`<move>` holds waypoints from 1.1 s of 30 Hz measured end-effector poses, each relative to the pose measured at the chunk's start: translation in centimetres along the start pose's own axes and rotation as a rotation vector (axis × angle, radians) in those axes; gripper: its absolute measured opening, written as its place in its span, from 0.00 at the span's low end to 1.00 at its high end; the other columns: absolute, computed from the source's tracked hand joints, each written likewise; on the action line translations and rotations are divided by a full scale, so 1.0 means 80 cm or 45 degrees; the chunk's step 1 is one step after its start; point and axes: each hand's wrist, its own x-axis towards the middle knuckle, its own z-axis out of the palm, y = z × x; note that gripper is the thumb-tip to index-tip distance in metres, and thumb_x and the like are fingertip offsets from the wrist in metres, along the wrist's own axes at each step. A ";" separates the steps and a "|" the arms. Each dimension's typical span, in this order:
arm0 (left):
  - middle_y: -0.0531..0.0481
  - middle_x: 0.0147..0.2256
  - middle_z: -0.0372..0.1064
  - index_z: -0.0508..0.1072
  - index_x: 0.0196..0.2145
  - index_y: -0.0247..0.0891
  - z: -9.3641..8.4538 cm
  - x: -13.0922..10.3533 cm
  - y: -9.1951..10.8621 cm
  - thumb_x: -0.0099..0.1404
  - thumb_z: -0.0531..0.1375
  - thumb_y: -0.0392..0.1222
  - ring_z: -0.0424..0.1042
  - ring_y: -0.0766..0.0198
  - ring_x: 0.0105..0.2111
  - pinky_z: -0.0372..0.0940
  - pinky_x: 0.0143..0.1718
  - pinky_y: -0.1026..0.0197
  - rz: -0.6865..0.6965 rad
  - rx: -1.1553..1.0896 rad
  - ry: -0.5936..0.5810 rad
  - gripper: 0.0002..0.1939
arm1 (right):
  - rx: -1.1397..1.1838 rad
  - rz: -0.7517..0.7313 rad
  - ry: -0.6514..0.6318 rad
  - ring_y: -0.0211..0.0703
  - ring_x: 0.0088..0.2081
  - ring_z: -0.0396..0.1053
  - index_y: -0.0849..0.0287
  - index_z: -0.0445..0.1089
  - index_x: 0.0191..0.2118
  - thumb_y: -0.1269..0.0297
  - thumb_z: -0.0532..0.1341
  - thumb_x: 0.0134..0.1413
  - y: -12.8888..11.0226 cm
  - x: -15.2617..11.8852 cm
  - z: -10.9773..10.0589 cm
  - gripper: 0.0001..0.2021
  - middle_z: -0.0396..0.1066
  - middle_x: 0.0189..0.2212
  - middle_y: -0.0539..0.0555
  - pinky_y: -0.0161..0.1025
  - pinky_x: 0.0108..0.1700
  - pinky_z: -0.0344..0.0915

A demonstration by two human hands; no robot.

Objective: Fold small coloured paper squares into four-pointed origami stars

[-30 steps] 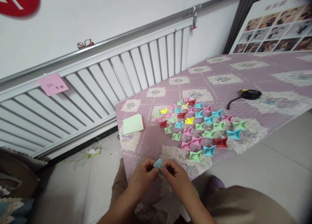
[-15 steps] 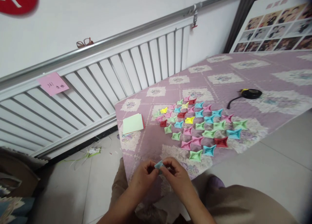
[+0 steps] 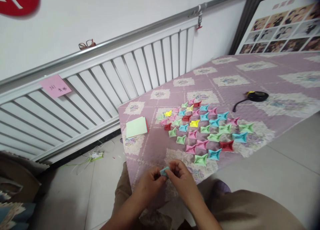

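A small folded piece of light blue paper [image 3: 164, 171] is held between both hands near the table's front edge. My left hand [image 3: 151, 181] pinches its left side, and my right hand [image 3: 178, 175] grips its right side between thumb and fingers. Beyond the hands, several small folded paper boats [image 3: 194, 124] in green, pink, blue, red and yellow stand in slanting rows on the floral tablecloth [image 3: 155, 150]. A stack of square paper [image 3: 136, 127], pale green on top with a red edge showing, lies left of the boats.
A black and yellow tape measure [image 3: 257, 96] lies at the right on the table. Behind are a white radiator [image 3: 150, 66] with a pink note [image 3: 55, 86], glasses [image 3: 87, 44] on a pipe, and a photo board [image 3: 282, 26]. Cables [image 3: 93, 155] lie on the floor.
The blue paper has turned slightly and shifted a little to the right. My right hand's fingers have lifted slightly off its upper side, while the thumb stays on it.
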 end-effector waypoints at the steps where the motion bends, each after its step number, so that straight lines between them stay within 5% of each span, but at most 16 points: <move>1: 0.53 0.26 0.65 0.69 0.28 0.36 0.000 0.000 0.001 0.58 0.56 0.45 0.62 0.64 0.29 0.57 0.32 0.64 0.003 0.018 0.001 0.09 | 0.035 0.038 -0.012 0.39 0.29 0.64 0.56 0.67 0.34 0.58 0.64 0.40 0.000 0.000 0.000 0.13 0.64 0.25 0.47 0.36 0.33 0.62; 10: 0.55 0.24 0.62 0.66 0.25 0.37 0.002 0.001 0.000 0.57 0.55 0.41 0.61 0.65 0.27 0.54 0.30 0.64 -0.008 0.200 0.111 0.07 | -0.002 0.261 -0.087 0.37 0.26 0.62 0.57 0.71 0.29 0.56 0.62 0.41 -0.003 -0.001 -0.003 0.11 0.67 0.24 0.47 0.34 0.28 0.58; 21: 0.56 0.23 0.62 0.67 0.27 0.36 0.004 -0.001 -0.006 0.60 0.53 0.41 0.60 0.67 0.25 0.54 0.27 0.66 -0.076 0.000 -0.032 0.08 | -0.095 0.142 -0.047 0.39 0.28 0.62 0.58 0.70 0.26 0.56 0.61 0.44 -0.001 -0.002 -0.003 0.10 0.66 0.23 0.47 0.35 0.32 0.58; 26: 0.55 0.23 0.63 0.68 0.26 0.36 -0.001 -0.001 0.000 0.59 0.54 0.45 0.60 0.68 0.24 0.55 0.27 0.66 -0.125 -0.098 -0.220 0.10 | -0.126 0.130 -0.057 0.39 0.27 0.62 0.57 0.69 0.25 0.57 0.60 0.44 0.000 -0.001 -0.002 0.09 0.65 0.22 0.47 0.35 0.31 0.58; 30: 0.55 0.26 0.64 0.71 0.32 0.36 -0.006 0.002 -0.001 0.58 0.56 0.45 0.60 0.67 0.27 0.55 0.28 0.66 -0.059 -0.080 -0.062 0.10 | -0.198 0.127 -0.071 0.39 0.26 0.62 0.57 0.69 0.24 0.57 0.60 0.44 -0.005 -0.001 -0.003 0.09 0.65 0.21 0.48 0.36 0.30 0.58; 33: 0.56 0.23 0.61 0.68 0.26 0.36 -0.007 0.004 -0.004 0.59 0.55 0.46 0.59 0.67 0.26 0.54 0.28 0.65 -0.046 -0.079 0.057 0.10 | -0.206 0.123 -0.099 0.39 0.26 0.62 0.57 0.69 0.24 0.57 0.60 0.44 -0.009 -0.002 -0.001 0.09 0.65 0.21 0.47 0.35 0.30 0.58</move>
